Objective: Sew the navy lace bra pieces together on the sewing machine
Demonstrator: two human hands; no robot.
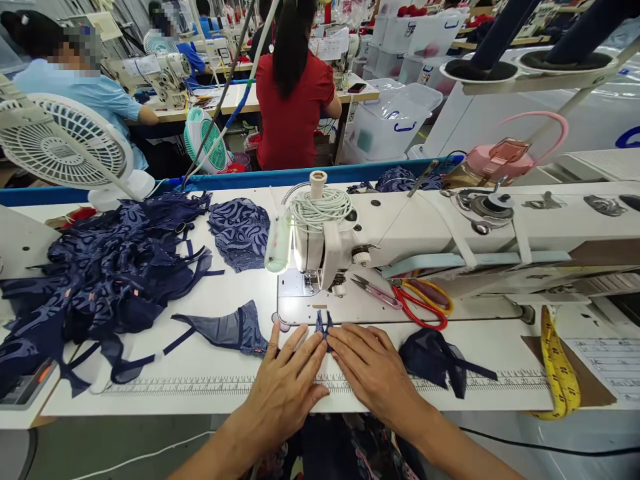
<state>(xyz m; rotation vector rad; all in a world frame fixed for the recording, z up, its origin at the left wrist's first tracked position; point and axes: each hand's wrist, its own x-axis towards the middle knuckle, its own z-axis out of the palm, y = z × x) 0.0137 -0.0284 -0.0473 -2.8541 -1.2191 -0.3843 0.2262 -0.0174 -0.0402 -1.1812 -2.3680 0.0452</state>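
A: Where do we find the work, and how is it held?

B: We find two narrow navy lace ends (319, 323) side by side at the fingertips, by the near edge of the metal plate (295, 308). The left hand (287, 377) lies spread, thumb clear, fingertips pressing down. The right hand (373, 367) presses from the other side, fingers close together; we cannot tell whether its hidden thumb grips anything.

A: Which step do we record?

B: We judge it to be flattening and aligning, ahead of the sewing machine (400, 220).

A: And what does the next move call for?

B: In our judgement, light pressure and level edges.

A: Surroundings?

B: We note a sheer-and-lace piece (220, 330) beside the left hand, a dark navy piece (425, 360) beside the right, red-handled scissors (420, 310) beyond, and a garment pile (115, 260) at the bench's (510, 401) left.
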